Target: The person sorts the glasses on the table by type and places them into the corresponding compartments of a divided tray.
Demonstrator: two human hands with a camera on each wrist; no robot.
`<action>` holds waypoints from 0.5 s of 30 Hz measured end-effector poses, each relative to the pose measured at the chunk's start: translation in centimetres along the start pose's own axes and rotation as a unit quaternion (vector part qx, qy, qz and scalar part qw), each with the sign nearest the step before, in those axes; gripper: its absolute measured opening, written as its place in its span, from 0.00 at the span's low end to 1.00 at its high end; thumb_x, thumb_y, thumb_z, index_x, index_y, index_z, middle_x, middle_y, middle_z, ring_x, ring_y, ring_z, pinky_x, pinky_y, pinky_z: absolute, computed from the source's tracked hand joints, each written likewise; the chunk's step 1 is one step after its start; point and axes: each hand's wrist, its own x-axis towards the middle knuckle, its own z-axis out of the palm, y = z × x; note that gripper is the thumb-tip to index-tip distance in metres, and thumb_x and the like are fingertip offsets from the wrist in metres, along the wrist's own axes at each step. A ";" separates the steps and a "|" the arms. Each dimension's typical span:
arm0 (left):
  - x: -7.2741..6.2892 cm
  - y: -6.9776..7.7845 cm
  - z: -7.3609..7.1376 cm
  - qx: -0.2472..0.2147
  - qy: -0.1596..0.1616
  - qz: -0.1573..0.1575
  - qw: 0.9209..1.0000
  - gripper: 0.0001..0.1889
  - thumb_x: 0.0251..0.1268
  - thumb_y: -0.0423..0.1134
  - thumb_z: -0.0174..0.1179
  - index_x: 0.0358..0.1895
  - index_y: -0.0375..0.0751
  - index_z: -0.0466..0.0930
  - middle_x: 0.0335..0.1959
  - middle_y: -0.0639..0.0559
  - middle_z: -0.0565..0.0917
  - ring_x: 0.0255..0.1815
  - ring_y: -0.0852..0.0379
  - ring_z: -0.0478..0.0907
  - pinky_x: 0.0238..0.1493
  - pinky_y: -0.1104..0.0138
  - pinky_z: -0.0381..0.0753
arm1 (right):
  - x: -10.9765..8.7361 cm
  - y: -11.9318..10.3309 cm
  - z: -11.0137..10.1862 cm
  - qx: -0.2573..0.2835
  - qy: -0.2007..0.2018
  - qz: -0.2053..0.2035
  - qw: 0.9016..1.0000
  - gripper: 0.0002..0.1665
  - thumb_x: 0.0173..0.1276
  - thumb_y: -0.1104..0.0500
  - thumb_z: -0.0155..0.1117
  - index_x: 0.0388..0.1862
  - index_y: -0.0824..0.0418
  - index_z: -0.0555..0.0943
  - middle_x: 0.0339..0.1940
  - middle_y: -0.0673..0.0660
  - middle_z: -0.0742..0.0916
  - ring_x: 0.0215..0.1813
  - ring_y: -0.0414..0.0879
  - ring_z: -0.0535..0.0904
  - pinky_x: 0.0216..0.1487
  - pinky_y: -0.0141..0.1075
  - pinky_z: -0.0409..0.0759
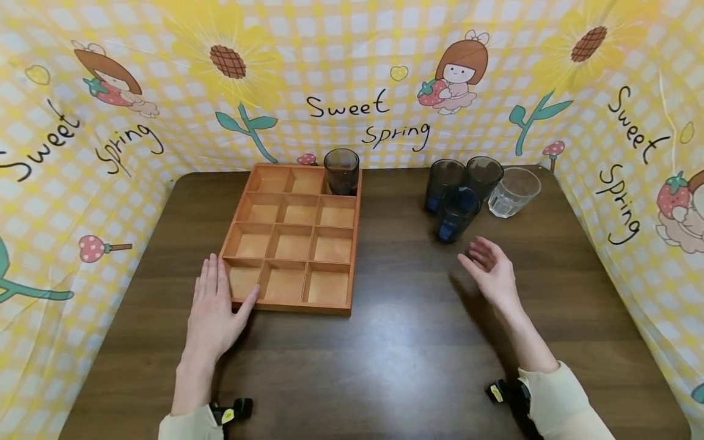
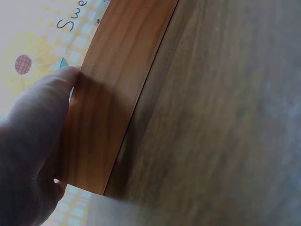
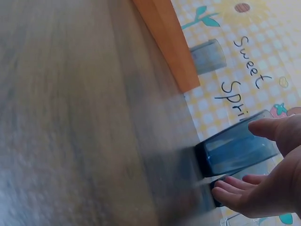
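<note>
A wooden compartment tray (image 1: 286, 308) sits on the left half of the table, and a dark glass (image 1: 342, 174) stands upright in its back right compartment. My left hand (image 1: 211, 315) rests at the tray's front left corner, fingers straight along the left side and thumb on the front rim. In the left wrist view, the thumb lies along the upper edge of the tray's front wall (image 2: 106, 108). My right hand (image 1: 495, 275) holds nothing; its fingers are parted and loosely bent. It is just in front of the nearest dark blue-tinted glass (image 1: 458, 214), overlapping the glasses in the right wrist view.
Two more dark glasses (image 1: 444, 180) stand close behind the nearest one. A clear glass (image 1: 514, 192) is at their right. Patterned cloth (image 1: 352, 73) rises behind the table and on both sides. The dark wooden table (image 1: 385, 366) extends in front of the tray.
</note>
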 end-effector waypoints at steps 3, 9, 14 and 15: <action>0.0 0.0 0.1 -0.003 0.001 0.001 1.000 0.55 0.84 0.65 0.52 0.89 0.26 0.37 0.92 0.29 0.39 0.94 0.29 0.38 0.93 0.37 0.40 | 0.2 -0.1 -0.4 0.013 -0.002 0.015 1.000 0.44 0.80 0.67 0.67 0.88 0.69 0.60 0.83 0.71 0.75 0.73 0.43 0.79 0.74 0.23 0.77; -0.1 -0.1 0.3 -0.003 0.006 0.008 1.000 0.54 0.85 0.66 0.51 0.89 0.25 0.38 0.92 0.27 0.39 0.94 0.29 0.39 0.94 0.41 0.38 | 1.0 0.0 -0.5 0.008 -0.023 0.005 1.000 0.52 0.80 0.64 0.69 0.91 0.69 0.50 0.89 0.71 0.67 0.89 0.62 0.65 0.91 0.52 0.62; -0.1 -0.2 0.3 -0.007 0.005 0.008 1.000 0.54 0.85 0.65 0.50 0.89 0.25 0.38 0.92 0.27 0.39 0.94 0.30 0.38 0.94 0.42 0.37 | 2.2 -0.1 0.3 -0.006 -0.037 0.015 0.999 0.57 0.80 0.59 0.71 0.93 0.67 0.45 0.91 0.71 0.63 0.92 0.64 0.59 0.92 0.54 0.58; -0.1 -0.2 0.3 -0.006 0.006 0.009 1.000 0.54 0.86 0.65 0.50 0.89 0.25 0.38 0.92 0.27 0.39 0.94 0.30 0.38 0.94 0.42 0.37 | 2.5 -0.1 0.5 -0.004 -0.039 0.017 0.999 0.57 0.80 0.58 0.71 0.93 0.67 0.45 0.91 0.71 0.62 0.92 0.64 0.59 0.92 0.54 0.57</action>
